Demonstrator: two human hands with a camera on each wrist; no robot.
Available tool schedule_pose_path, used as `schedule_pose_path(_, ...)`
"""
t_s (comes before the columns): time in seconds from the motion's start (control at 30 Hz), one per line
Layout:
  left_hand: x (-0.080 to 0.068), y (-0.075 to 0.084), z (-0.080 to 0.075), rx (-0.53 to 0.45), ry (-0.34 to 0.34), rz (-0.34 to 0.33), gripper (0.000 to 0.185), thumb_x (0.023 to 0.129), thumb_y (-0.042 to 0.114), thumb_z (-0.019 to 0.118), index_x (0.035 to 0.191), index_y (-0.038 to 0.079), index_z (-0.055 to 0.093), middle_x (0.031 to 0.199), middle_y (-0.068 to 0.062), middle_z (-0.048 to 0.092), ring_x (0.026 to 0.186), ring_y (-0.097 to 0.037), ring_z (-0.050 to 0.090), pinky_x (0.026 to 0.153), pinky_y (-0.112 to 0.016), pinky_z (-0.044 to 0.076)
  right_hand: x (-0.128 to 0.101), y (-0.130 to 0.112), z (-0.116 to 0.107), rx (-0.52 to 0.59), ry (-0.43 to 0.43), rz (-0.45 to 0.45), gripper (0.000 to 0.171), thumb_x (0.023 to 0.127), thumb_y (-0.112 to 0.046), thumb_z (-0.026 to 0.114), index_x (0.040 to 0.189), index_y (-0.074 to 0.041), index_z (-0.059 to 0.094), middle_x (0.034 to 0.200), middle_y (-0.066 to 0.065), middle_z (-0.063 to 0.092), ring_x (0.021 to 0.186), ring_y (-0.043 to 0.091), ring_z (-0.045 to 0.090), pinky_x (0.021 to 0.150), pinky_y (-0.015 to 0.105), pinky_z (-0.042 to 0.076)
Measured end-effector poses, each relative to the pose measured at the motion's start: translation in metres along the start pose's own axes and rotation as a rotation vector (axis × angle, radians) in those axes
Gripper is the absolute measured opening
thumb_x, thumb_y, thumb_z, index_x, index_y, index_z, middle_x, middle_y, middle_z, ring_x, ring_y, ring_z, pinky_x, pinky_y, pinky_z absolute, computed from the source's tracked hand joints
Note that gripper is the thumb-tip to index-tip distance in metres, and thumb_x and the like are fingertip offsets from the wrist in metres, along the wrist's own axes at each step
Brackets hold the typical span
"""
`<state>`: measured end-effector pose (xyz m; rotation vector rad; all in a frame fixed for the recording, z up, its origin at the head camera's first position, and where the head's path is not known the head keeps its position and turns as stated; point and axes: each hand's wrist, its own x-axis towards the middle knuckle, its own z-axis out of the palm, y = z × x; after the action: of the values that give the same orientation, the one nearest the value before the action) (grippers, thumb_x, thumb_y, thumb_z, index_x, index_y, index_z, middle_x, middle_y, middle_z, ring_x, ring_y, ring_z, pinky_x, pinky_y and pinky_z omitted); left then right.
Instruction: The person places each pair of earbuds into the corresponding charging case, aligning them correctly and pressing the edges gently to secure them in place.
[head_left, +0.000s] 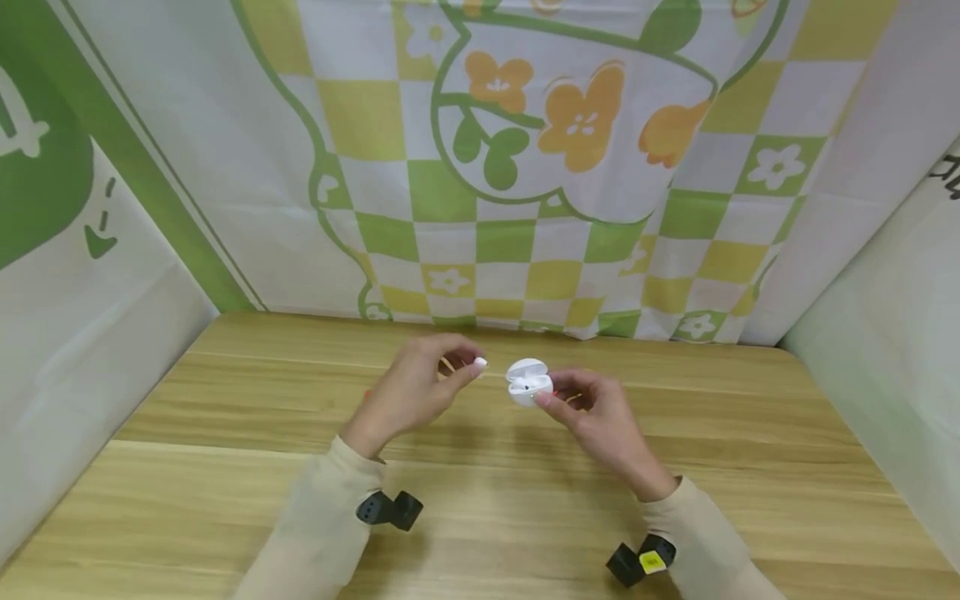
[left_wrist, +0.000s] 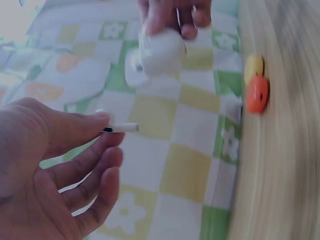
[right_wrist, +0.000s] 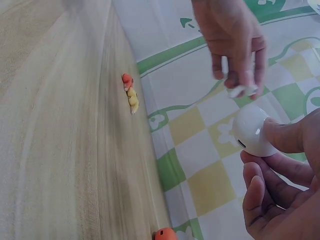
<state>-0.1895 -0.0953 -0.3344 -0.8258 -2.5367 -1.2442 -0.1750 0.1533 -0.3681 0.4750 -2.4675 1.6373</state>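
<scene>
My left hand pinches a white earbud between thumb and forefinger, its short stem sticking out past the fingertips in the left wrist view. The other left fingers are loosely bent below it. Across a small gap, my right hand holds a round white earbud case by its side, thumb in front and fingers behind. The case's lid is flipped up, and a small dark spot shows inside. From the right wrist, the case's glossy outside faces the camera and its interior is hidden.
Both hands are above a wooden table. Small orange and yellow objects lie on it, with another orange object at the right wrist view's bottom edge. A checkered flower-print cloth hangs behind the table.
</scene>
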Motion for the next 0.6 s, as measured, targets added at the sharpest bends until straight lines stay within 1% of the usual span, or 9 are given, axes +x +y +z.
schedule_pose_path(0.13, -0.001, 0.012, 0.004, -0.075, 0.035, 0.008, 0.011, 0.095, 0.01, 0.072, 0.105, 0.006, 0.074, 0.091, 0.002, 0.071, 0.082, -0.011, 0.064, 0.073, -0.031, 0.056, -0.001, -0.001, 0.001, -0.003, 0.003, -0.019, 0.019, 0.089, -0.002, 0.077, 0.106, 0.004, 0.074, 0.092, 0.009, 0.069, 0.081, 0.017, 0.061, 0.069, 0.024, 0.052)
schedule_pose_path(0.23, -0.001, 0.018, 0.007, -0.118, 0.035, 0.019, 0.011, 0.095, 0.01, 0.073, 0.104, 0.006, 0.075, 0.091, 0.002, 0.073, 0.081, -0.01, 0.065, 0.072, -0.033, 0.056, -0.003, -0.001, 0.004, -0.022, 0.0, -0.042, 0.018, 0.089, -0.003, 0.078, 0.106, 0.002, 0.074, 0.091, 0.007, 0.069, 0.08, 0.018, 0.06, 0.068, 0.025, 0.052)
schedule_pose_path(0.4, 0.0, 0.022, 0.013, -0.138, 0.04, 0.019, 0.013, 0.095, 0.01, 0.073, 0.106, 0.003, 0.075, 0.091, 0.0, 0.074, 0.077, -0.01, 0.065, 0.072, -0.035, 0.056, -0.004, -0.001, 0.009, -0.034, -0.01, -0.077, 0.016, 0.089, -0.004, 0.078, 0.104, -0.001, 0.075, 0.088, 0.004, 0.068, 0.079, 0.018, 0.06, 0.066, 0.025, 0.051)
schedule_pose_path(0.5, 0.0, 0.023, 0.018, -0.145, 0.06, 0.023, 0.012, 0.093, 0.008, 0.074, 0.104, 0.003, 0.075, 0.089, -0.001, 0.074, 0.074, -0.01, 0.065, 0.07, -0.033, 0.056, -0.006, 0.0, 0.011, -0.028, -0.007, -0.095, 0.014, 0.089, -0.004, 0.078, 0.103, -0.001, 0.075, 0.086, 0.003, 0.066, 0.078, 0.017, 0.059, 0.065, 0.025, 0.051)
schedule_pose_path(0.6, 0.001, 0.023, 0.023, -0.144, 0.069, 0.042, 0.012, 0.092, 0.008, 0.075, 0.102, 0.003, 0.075, 0.087, 0.0, 0.074, 0.073, -0.008, 0.065, 0.067, -0.031, 0.056, -0.007, 0.002, 0.011, -0.032, -0.001, -0.109, 0.014, 0.09, -0.005, 0.078, 0.103, -0.002, 0.075, 0.085, 0.003, 0.066, 0.077, 0.016, 0.059, 0.065, 0.024, 0.05)
